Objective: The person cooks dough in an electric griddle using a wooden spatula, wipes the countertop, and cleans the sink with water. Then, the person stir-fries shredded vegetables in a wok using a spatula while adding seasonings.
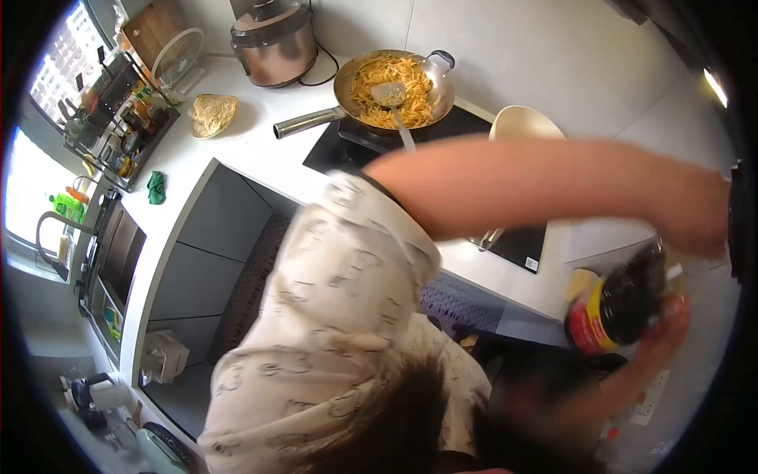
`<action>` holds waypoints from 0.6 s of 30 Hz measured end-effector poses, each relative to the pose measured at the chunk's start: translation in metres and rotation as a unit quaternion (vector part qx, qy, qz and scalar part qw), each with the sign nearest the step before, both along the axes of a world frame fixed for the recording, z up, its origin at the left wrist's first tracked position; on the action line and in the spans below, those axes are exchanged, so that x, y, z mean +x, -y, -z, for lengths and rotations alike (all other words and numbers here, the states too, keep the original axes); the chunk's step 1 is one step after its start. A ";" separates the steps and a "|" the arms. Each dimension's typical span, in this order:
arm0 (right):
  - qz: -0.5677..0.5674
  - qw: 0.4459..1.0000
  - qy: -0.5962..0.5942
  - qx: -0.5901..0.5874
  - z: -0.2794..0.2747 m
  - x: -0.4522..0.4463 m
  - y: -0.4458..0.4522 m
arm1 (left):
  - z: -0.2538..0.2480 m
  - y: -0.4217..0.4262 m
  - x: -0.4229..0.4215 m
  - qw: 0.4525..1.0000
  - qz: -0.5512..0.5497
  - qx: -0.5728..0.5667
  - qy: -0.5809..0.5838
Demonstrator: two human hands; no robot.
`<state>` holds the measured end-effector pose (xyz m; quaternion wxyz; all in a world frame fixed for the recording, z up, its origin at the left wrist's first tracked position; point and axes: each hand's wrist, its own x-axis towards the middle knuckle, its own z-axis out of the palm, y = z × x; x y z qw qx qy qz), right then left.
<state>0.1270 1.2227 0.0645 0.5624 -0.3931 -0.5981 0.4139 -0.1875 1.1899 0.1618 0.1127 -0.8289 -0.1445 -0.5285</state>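
My right hand (666, 326), blurred by motion, is wrapped round a large bottle of dark sauce (632, 296) with a red and yellow label. The bottle is tilted, at the right beyond the counter end. My left arm (545, 186) stretches across the view to the right, over the hob. A black band (737, 221) lies at its wrist, and the left hand itself is past the dark edge of the view. Behind the arm, a frying pan (342, 87) on the hob holds yellow shredded food (410, 75). A spatula (388, 95) rests in it.
A cream-coloured bowl (525, 121) sits at the hob's right side. Farther left are a rice cooker (276, 47), a pale heap of food on a plate (213, 116) and a green cloth (156, 187). A spice rack (130, 130) and sink (118, 249) line the left side.
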 end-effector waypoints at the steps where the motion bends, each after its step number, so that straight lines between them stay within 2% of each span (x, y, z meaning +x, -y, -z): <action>1: -0.032 0.999 0.022 0.003 0.008 -0.026 -0.008 | -0.012 0.010 -0.031 0.997 -0.011 -0.048 -0.065; 2: -0.063 0.997 0.044 0.007 0.015 -0.051 -0.016 | -0.017 0.022 -0.067 0.983 0.000 -0.134 -0.125; 3: -0.006 0.998 -0.029 0.056 0.004 -0.138 0.022 | -0.019 0.030 -0.100 0.981 -0.041 -0.119 -0.147; 5: -0.079 0.996 0.040 0.025 -0.005 -0.192 0.017 | -0.019 0.049 -0.163 0.975 -0.090 -0.109 -0.169; 9: -0.253 0.966 0.055 0.023 -0.010 -0.295 0.015 | -0.006 0.036 -0.253 0.960 -0.150 -0.151 -0.183; 11: -0.309 0.949 0.063 0.009 -0.006 -0.336 0.009 | 0.004 0.071 -0.307 0.970 -0.118 -0.119 -0.174; 13: -0.339 0.937 0.081 -0.007 -0.003 -0.372 0.007 | 0.012 0.072 -0.330 0.953 -0.165 -0.224 -0.118; 16: -0.373 0.920 0.114 -0.027 0.003 -0.409 0.005 | 0.022 0.085 -0.360 0.919 -0.246 -0.287 -0.110; 17: -0.381 0.915 0.126 -0.030 0.006 -0.418 0.004 | 0.038 0.079 -0.368 0.938 -0.203 -0.271 -0.075; 18: -0.385 0.912 0.134 -0.043 0.010 -0.425 0.003 | 0.048 0.072 -0.377 0.929 -0.220 -0.287 -0.072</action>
